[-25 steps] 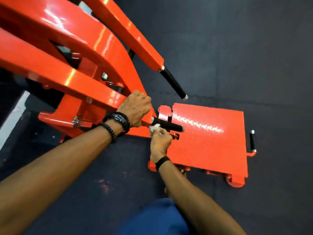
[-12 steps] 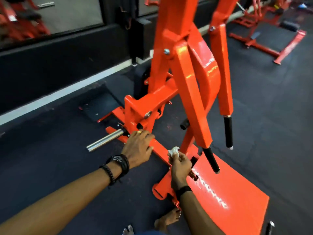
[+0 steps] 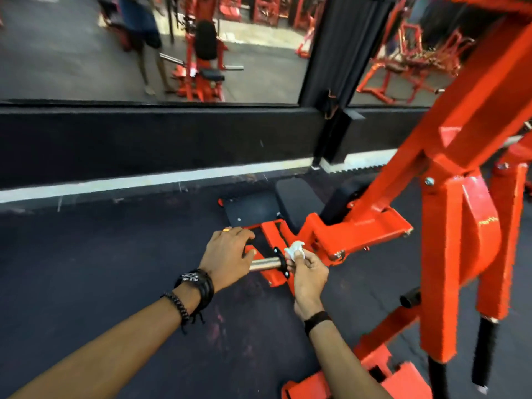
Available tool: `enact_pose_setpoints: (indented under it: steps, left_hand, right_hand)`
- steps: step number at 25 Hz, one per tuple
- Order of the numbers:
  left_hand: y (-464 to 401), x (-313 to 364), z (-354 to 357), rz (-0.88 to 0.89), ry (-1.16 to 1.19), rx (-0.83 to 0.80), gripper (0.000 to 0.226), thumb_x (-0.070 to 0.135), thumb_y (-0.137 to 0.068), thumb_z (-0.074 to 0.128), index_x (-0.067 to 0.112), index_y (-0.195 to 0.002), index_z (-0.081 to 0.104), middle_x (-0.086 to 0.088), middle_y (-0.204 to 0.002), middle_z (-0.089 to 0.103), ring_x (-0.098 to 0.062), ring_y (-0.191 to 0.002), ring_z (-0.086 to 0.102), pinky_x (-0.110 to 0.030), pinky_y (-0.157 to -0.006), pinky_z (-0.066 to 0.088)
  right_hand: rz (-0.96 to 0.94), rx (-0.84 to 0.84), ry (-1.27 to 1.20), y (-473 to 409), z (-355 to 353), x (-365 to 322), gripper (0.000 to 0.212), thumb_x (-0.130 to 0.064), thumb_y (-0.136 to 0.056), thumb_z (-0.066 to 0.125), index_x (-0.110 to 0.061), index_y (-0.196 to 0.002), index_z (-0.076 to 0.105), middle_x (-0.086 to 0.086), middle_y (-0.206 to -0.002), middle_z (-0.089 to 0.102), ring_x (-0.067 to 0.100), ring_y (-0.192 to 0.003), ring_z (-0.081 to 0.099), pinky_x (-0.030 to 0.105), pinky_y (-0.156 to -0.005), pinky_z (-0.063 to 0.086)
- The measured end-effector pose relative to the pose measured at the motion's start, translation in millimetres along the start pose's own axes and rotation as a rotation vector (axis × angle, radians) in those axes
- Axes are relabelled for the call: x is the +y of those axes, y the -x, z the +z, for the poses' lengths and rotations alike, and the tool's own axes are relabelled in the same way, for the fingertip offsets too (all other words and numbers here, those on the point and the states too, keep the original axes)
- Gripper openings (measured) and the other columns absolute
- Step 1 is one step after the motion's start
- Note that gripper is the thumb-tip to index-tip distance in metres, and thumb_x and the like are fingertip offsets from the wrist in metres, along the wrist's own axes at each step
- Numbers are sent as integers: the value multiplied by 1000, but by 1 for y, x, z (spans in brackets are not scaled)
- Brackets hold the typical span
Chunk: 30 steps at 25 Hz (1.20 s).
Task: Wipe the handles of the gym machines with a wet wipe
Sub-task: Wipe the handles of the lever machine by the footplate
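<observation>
My right hand pinches a crumpled white wet wipe between thumb and fingers, in front of the orange machine's base. My left hand hangs above the floor with its fingers spread and relaxed, holding nothing; it covers the near end of a steel weight peg. The orange gym machine stands to the right. Two black rubber handles hang at the lower right, one handle further right and another handle nearer me. Both hands are well left of these handles.
A black stub sticks out from the frame. Black seat pads lie behind the base. A mirror wall with a black ledge runs across the back and reflects other orange machines and a standing person. Dark rubber flooring spreads to the left.
The view has swung up and left from the orange footplate. My right hand has come off the black handle with the wipe. My left hand has left the frame and opened.
</observation>
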<state>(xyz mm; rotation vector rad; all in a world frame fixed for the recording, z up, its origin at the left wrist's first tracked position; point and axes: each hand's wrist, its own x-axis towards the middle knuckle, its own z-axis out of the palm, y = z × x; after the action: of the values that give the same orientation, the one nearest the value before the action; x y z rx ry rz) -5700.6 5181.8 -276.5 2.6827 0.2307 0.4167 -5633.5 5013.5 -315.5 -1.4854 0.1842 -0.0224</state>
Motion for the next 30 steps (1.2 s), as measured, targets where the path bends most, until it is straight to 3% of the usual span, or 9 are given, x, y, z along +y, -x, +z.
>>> enact_pose_setpoints:
  steps: [5,13,20,25,30]
  left_hand:
    - [-8,0,-18,-7,42,31,36,36,-90,61,21,-122,63,4,-120,68,-20,-115,58,-37,-102,40]
    - [-29,49,-37,98,127,118,32,37,-86,62,23,-114,67,7,-108,70,-17,-104,63,-37,-96,45]
    - [-45,108,-73,235,134,196,40,44,-85,56,24,-118,66,9,-112,69,-14,-106,62,-34,-97,45]
    - [-45,130,-100,177,95,233,45,52,-81,50,27,-115,66,10,-108,70,-14,-104,63,-35,-95,46]
    - [-7,164,-107,133,85,257,40,49,-81,55,27,-112,67,11,-102,70,-13,-98,63,-35,-91,48]
  right_hand:
    - [-44,-54,6,-1,25,-19,19,-2,-97,57,-11,-87,70,-3,-69,74,6,-63,67,22,-64,53]
    - [-207,-27,17,-5,9,-67,19,-7,-95,61,-17,-84,73,11,-81,76,18,-76,69,35,-73,55]
    - [-444,-29,54,-5,-11,-137,13,-10,-95,63,-17,-94,73,-1,-87,76,17,-85,72,37,-80,58]
    - [-475,-66,51,-2,-31,-168,10,-13,-95,64,-16,-97,73,1,-87,77,19,-85,73,47,-83,58]
    - [-526,-150,25,22,-80,-191,12,-9,-96,62,-14,-93,72,3,-81,76,18,-77,72,41,-78,59]
